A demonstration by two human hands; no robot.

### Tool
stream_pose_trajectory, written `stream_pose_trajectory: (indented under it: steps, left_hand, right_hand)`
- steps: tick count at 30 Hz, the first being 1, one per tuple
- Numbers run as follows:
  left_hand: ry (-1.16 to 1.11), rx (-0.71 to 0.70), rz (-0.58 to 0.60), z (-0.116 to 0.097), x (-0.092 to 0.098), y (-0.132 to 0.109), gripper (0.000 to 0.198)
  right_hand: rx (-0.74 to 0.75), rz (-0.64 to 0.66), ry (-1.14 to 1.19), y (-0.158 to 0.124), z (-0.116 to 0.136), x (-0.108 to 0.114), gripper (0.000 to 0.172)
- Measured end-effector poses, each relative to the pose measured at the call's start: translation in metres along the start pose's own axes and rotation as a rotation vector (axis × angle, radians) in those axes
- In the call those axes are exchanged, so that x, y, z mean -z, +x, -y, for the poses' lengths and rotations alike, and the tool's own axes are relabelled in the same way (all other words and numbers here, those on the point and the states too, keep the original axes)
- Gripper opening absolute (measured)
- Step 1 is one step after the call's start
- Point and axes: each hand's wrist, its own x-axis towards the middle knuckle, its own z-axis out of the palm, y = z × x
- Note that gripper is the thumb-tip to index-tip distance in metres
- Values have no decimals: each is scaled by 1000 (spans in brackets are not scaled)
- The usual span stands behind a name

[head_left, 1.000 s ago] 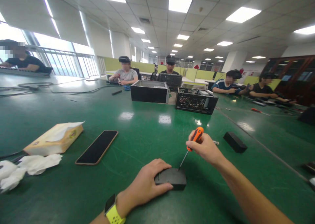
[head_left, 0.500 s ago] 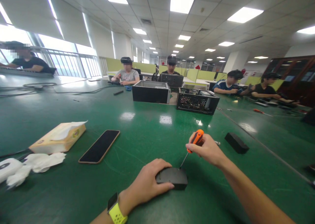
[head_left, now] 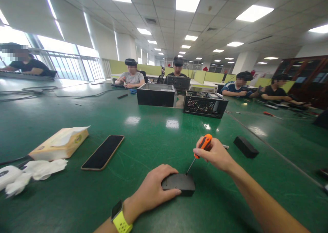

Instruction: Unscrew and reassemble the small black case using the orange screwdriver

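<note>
Wearing a watch [head_left: 122, 222] with a lime strap at its wrist, the left grip [head_left: 153, 185] is half closed round the left end of a dark block [head_left: 182, 184], thumb along the near side and fingers over the far side. The block lies flat on the green worktop [head_left: 148, 140]. A screwdriver [head_left: 206, 142] leans down to it, tip meeting the top near the far edge; what the tip sits in is too small to tell. The right grip [head_left: 216, 155] is closed on the orange-and-black handle, thumb and fingers pinching it. Off to the left lie crumpled tissues [head_left: 46, 168], a phone [head_left: 104, 152] with its dark screen up, and a tissue pack [head_left: 60, 144]. Beyond the right grip sits a second dark block [head_left: 246, 147], well apart from the first. Farther out, another screwdriver [head_left: 272, 115] rests at the right, and two black computer cases [head_left: 156, 95] stand side by side. Past them, several people are seated around the worktop, before yellow-green partitions [head_left: 214, 78].
</note>
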Motion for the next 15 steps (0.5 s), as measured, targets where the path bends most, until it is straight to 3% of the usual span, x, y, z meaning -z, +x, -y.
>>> stream_pose_trajectory:
  steps: [4,8,12,15]
  left_hand:
    - [2,0,0,0,0,0,35]
    - [-4,-16,-15,1,-1,0,35]
    - [-13,-39,-28,3,-2,-1,36]
    - [-9,-37,-26,4,-3,-1,36]
  right_hand:
    - [25,15,-107,-2,1,-3,25]
    - [129,-98,-278,-6,7,-4,40]
    - [169,68,-130,-10,15,-5,21]
    - [112,24,21,-13,21,-14,23]
